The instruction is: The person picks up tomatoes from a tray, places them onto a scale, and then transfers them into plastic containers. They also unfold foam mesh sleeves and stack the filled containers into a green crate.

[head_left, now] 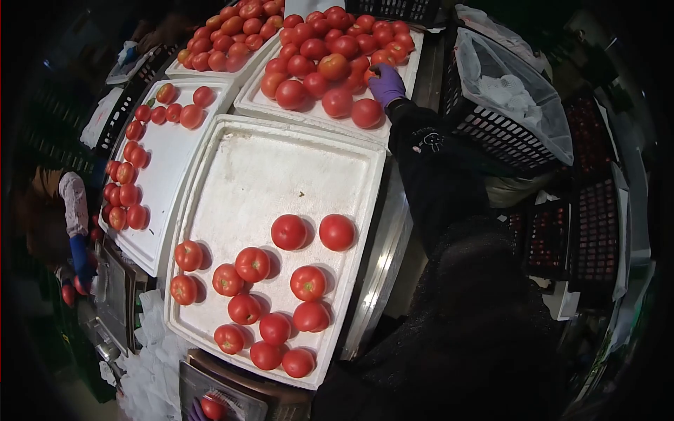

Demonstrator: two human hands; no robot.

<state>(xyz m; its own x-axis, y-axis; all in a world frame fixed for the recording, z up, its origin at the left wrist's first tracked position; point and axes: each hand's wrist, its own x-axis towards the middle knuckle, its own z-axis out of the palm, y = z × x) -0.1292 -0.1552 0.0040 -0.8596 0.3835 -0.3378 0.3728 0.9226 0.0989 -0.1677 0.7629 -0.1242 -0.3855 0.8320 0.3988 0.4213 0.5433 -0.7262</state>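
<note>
reaching across the table (385, 261) in the head view, the right hand (386, 84), in a purple glove, has its fingers curled onto one tomato (370, 74) at the right side of the far tray (247, 104), which is heaped too thickly to count. of the left hand (195, 412) only purple fingertips show at the bottom edge, beside a tomato in a clear tub (213, 407); i cannot tell whether they are open or closed.

four white foam trays lie edge to edge. the near tray (281, 161) holds thirteen loose tomatoes, all in its lower half. the left tray (168, 168) carries about fourteen, strung along its top and left rim. the fourth tray (210, 72), far left, is heaped like its neighbour.

the table is bare metal at its right edge. a black crate (491, 133) lined with a white bag (512, 91) stands to the right, with more crates behind. a co-worker's hand (78, 256) in a blue glove hangs at the far left.
</note>
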